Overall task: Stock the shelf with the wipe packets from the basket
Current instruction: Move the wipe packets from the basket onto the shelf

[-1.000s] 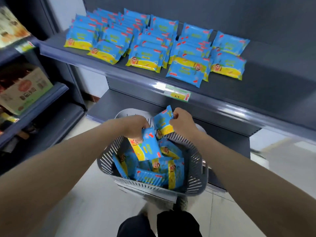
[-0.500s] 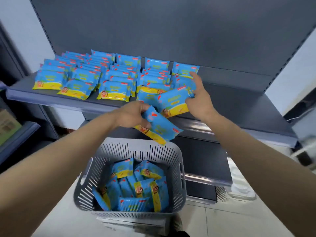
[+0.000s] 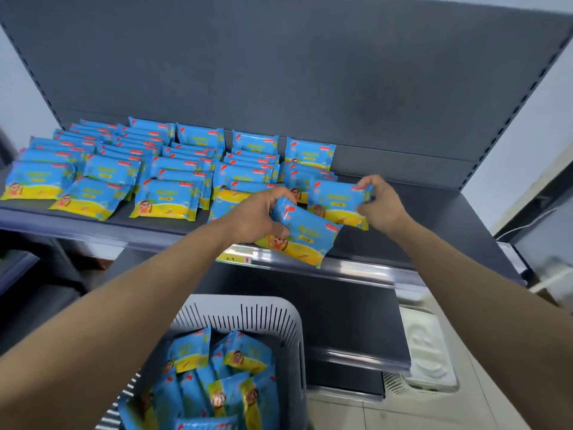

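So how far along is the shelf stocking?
Done: several columns of stocked packets lie on the shelf. In hand: the left hand holds one packet over the shelf's front edge, and the right hand grips another packet at the rows' right end. Left: a pile of loose packets in the basket. Probably past halfway.
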Motion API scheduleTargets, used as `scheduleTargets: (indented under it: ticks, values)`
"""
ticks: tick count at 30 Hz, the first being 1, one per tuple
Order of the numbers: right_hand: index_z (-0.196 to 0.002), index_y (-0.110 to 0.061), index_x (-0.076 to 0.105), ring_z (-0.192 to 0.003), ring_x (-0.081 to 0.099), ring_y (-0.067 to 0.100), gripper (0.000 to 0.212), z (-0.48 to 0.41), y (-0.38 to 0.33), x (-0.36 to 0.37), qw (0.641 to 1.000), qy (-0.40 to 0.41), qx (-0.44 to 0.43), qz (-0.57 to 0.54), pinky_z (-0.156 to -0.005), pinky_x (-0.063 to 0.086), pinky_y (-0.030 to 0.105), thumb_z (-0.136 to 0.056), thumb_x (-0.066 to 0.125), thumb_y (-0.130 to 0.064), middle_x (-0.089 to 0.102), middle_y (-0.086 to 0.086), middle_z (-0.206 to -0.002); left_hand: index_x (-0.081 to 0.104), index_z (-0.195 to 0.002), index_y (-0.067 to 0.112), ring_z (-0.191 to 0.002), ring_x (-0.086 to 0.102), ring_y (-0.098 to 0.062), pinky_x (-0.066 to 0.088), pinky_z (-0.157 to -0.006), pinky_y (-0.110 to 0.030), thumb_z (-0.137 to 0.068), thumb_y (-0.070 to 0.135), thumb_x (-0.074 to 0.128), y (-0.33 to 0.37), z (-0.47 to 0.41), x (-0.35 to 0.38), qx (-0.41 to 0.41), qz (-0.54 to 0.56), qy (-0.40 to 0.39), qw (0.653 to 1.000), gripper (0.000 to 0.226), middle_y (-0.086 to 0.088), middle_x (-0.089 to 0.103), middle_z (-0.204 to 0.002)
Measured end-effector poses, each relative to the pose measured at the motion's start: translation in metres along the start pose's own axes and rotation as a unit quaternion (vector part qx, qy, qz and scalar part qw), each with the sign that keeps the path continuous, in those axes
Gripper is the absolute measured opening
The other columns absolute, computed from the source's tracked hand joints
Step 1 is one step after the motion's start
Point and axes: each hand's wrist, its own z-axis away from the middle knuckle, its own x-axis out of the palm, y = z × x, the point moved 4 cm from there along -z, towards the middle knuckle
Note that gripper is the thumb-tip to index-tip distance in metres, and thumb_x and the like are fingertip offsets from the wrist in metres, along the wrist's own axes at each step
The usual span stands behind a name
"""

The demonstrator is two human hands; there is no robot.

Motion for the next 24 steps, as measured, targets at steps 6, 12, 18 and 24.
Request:
scheduleTargets:
  ticks: [6, 12, 18, 24]
  values:
    - [-0.075, -0.027, 0.049, -0.077, 0.052, 0.020, 0.040, -0.045, 0.015, 0.028, 0.996, -0.083, -0.025, 0.008, -0.066, 0.045, 0.031, -0.072, 0.066, 0.008, 0.055, 0.007, -0.094, 0.052, -0.100, 0.012, -0.085, 0.060, -0.021, 0.054, -0.078, -0.045, -0.073, -0.012, 0.069, -0.015, -0.033, -0.008, -0.018, 0.005, 0.018, 1.000, 0.039, -0.013, 0.059, -0.095]
    - [-0.068, -0.029, 0.046, -0.075, 0.058, 0.019, 0.040, -0.097, 0.015, 0.043, 0.991, -0.107, -0.057, 0.053, -0.059, 0.049, 0.029, -0.070, 0.070, 0.004, 0.060, 0.005, -0.096, 0.050, -0.100, 0.021, -0.072, 0.060, -0.016, 0.053, -0.067, -0.030, -0.078, 0.000, 0.070, -0.031, -0.064, -0.019, -0.044, -0.038, 0.059, 0.997, 0.036, -0.003, 0.060, -0.080]
    - [-0.066, -0.027, 0.047, -0.069, 0.056, 0.015, 0.039, -0.125, 0.016, 0.051, 0.990, -0.106, -0.063, 0.064, -0.052, 0.046, 0.022, -0.069, 0.069, 0.005, 0.060, 0.003, -0.089, 0.047, -0.101, 0.023, -0.063, 0.052, -0.003, 0.041, -0.051, -0.010, -0.079, 0.007, 0.070, -0.041, -0.098, -0.018, -0.077, -0.113, 0.086, 0.987, 0.036, 0.007, 0.054, -0.075]
    - [-0.089, -0.015, 0.059, -0.083, 0.062, 0.021, 0.029, -0.132, 0.023, 0.043, 0.989, -0.140, -0.036, -0.031, -0.065, 0.057, 0.029, -0.085, 0.047, 0.012, 0.064, 0.017, -0.097, 0.054, -0.113, 0.011, -0.095, 0.054, -0.026, 0.043, -0.074, -0.031, -0.074, 0.021, 0.072, -0.040, -0.131, -0.006, -0.065, -0.328, 0.106, 0.936, 0.044, -0.006, 0.056, -0.100]
